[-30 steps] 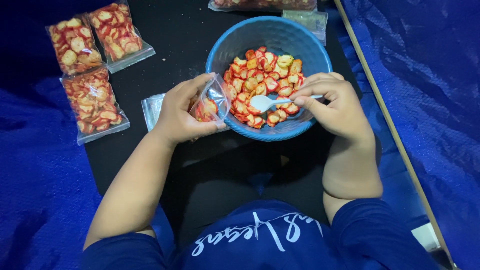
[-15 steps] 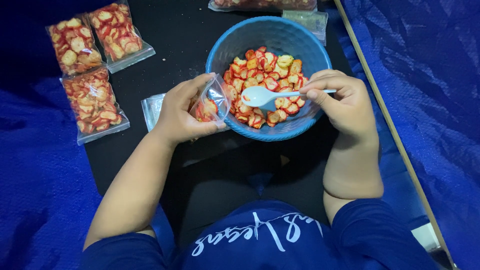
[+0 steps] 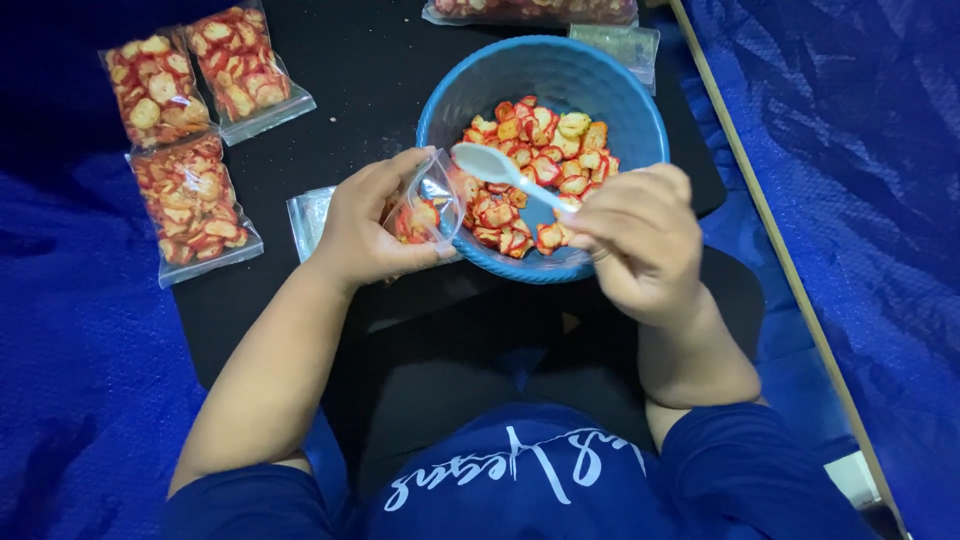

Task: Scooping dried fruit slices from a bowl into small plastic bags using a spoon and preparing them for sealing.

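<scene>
My left hand (image 3: pixel 368 222) holds a small clear plastic bag (image 3: pixel 428 205) open beside the blue bowl (image 3: pixel 480 85); a few red-and-yellow chips lie in the bag. My right hand (image 3: pixel 640 240) grips a white plastic spoon (image 3: pixel 490 165), whose empty scoop is tipped over the bag's mouth. The bowl holds a heap of red-and-yellow chips (image 3: pixel 545 160) and stands on a low black table (image 3: pixel 370 90).
Three filled, sealed chip bags (image 3: pixel 190 130) lie at the table's left. Empty clear bags (image 3: pixel 305 215) sit under my left wrist. More bags (image 3: pixel 530 10) lie at the far edge. Blue tarp (image 3: pixel 850 150) covers the floor; a wooden strip (image 3: pixel 770 250) runs along the right.
The spoon rose out of the chips in the bowl and swung left to the bag's mouth. My right hand pulled back towards me. My left hand and the bag stayed put.
</scene>
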